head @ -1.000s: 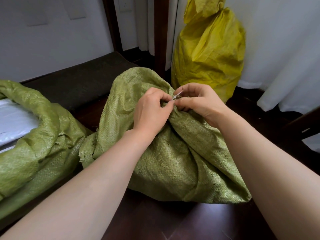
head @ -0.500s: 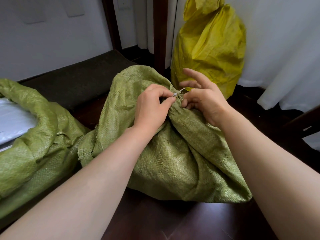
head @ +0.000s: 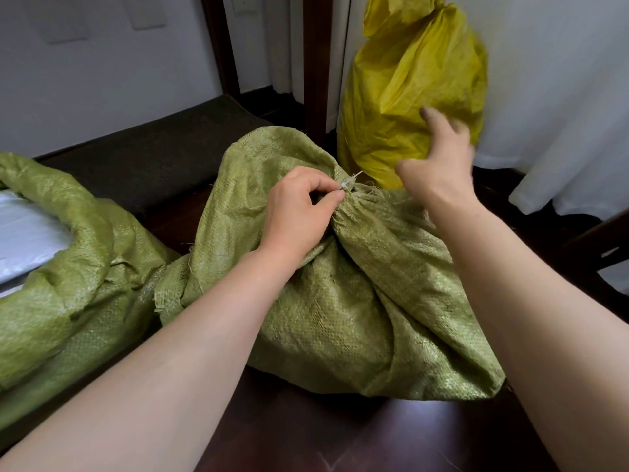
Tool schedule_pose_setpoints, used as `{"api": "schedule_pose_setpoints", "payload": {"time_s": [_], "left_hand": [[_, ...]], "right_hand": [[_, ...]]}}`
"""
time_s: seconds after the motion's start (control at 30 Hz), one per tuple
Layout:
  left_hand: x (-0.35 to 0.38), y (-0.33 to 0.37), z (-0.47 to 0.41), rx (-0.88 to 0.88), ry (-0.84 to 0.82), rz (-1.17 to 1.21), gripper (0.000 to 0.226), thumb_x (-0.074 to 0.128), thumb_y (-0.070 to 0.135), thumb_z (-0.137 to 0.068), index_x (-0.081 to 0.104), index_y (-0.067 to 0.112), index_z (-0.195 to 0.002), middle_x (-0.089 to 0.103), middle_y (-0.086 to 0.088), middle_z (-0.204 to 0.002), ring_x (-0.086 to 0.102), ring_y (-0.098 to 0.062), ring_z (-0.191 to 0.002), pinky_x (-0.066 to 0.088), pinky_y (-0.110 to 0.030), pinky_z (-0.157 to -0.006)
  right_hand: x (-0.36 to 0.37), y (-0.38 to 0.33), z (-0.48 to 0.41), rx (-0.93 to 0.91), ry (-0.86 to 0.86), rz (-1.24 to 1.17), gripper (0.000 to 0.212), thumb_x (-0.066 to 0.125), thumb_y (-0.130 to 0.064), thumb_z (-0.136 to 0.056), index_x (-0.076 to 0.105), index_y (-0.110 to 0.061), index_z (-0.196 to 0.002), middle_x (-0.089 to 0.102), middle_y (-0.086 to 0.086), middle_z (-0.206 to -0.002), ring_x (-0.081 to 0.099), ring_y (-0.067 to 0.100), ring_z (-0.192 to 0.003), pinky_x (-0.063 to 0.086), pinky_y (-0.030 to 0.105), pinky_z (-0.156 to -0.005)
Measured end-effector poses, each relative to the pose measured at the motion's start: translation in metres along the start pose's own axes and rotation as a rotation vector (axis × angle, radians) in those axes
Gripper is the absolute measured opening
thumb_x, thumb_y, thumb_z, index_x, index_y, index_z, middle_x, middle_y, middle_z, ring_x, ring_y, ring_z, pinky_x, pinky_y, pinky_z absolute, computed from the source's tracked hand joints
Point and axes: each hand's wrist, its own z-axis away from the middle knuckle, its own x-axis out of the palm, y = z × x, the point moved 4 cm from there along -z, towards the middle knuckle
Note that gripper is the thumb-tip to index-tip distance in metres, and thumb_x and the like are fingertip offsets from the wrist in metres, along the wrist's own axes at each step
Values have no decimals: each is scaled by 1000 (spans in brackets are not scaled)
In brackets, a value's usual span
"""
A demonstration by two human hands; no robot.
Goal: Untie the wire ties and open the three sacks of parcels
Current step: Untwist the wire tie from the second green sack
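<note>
One green sack [head: 51, 267] at the floor's left edge lies opened. The wire tie [head: 348, 183] on the middle sack [head: 340, 301] is pinched by the left hand [head: 299, 212]; the right hand [head: 439, 161] is lifted, fingers spread, empty. The yellow sack [head: 408, 80] remains tied.

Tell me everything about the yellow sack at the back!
The yellow sack looks like crinkly, shiny woven plastic. It stands upright on the dark floor, against a white curtain and beside a dark wooden post. Its neck is bunched shut near the top, so it looks unopened. The right hand is blurred before it; contact is unclear.
</note>
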Motion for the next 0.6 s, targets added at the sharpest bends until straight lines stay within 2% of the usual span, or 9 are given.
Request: {"api": "schedule_pose_setpoints", "payload": {"time_s": [0.03, 0.07, 0.13, 0.17, 0.23, 0.3, 0.37, 0.5, 0.6], "left_hand": [[0, 0, 0, 2, 7, 3, 5, 72, 14, -80, 74, 12, -84, 61, 9, -90, 53, 3, -82, 33, 7, -73], [1, 1, -1, 4, 12, 4, 6, 72, 13, -79, 74, 11, -84, 61, 8, -90, 53, 1, -82, 33, 7, -73], [1, 1, -1, 7, 17, 3, 7, 73, 13, -79, 74, 10, -85, 60, 8, -89, 53, 0, -83, 32, 7, -73], [1, 2, -2, 10, 19, 2, 6, 73, 13, -79, 74, 10, -84, 60, 8, -89, 53, -1, -83, 32, 7, -72], [1, 2, -2, 19, 20, -1, 5, 73, 13, -78, 74, 10, -82, 60, 8, -89, 54, -3, -84, 33, 5, -72], [1, 1, -2, 29, 15, -8, 4, 73, 14, -78, 73, 11, -80, 60, 8, -89, 55, -4, -84, 36, 1, -72], [1, 0, -1, 25, 1, -21, 3, 73, 14, -79, 72, 11, -79, 60, 8, -90, 56, -4, -86, 36, -1, -73], [1, 0, -1, 9, -5, -41, 3, 72, 15, -79, 73, 13, -81, 61, 8, -90, 56, -4, -86, 36, -1, -73], [0, 0, 0, -19, 20, -2, 4, 70, 15, -82, 72, 13, -84, 62, 6, -90, 55, -3, -83, 38, 0, -72]], "right_hand": [[-9, -16, 5, -170, 117, 61, 50, 54, -11, -77, 58, -27, -124, 47, 2, -135, 39, 21, -127, 32, 36, -104], [-14, -27, 9, -294, 180, 23, 37, 52, -14, -74, 67, -25, -106, 59, -2, -116, 48, 18, -116, 35, 34, -99], [-10, -36, 10, -350, 52, -194, 24, 54, -13, -73, 72, -21, -87, 61, -10, -80, 56, 7, -79, 45, 25, -76], [-2, -36, 11, -320, -90, -248, 22, 57, -9, -73, 71, -18, -88, 59, -11, -75, 53, 3, -68, 46, 20, -67], [15, -33, 15, -304, -336, -188, 25, 63, -3, -74, 69, -16, -94, 61, -8, -77, 53, 2, -63, 47, 16, -61], [25, -31, 18, -358, -423, -88, 20, 69, -6, -76, 72, -16, -93, 64, -8, -78, 57, 2, -68, 48, 11, -64], [25, -32, 19, -418, -404, -28, 16, 72, -11, -78, 75, -15, -93, 65, -10, -78, 59, 1, -73, 45, 7, -69], [25, -31, 19, -530, -380, 89, 16, 68, -14, -84, 75, -13, -98, 63, -9, -84, 59, 6, -86, 44, 17, -83], [24, -15, 13, -366, -363, -42, 12, 62, -9, -88, 71, -8, -96, 65, -2, -80, 63, 10, -73, 53, 19, -75]]}}
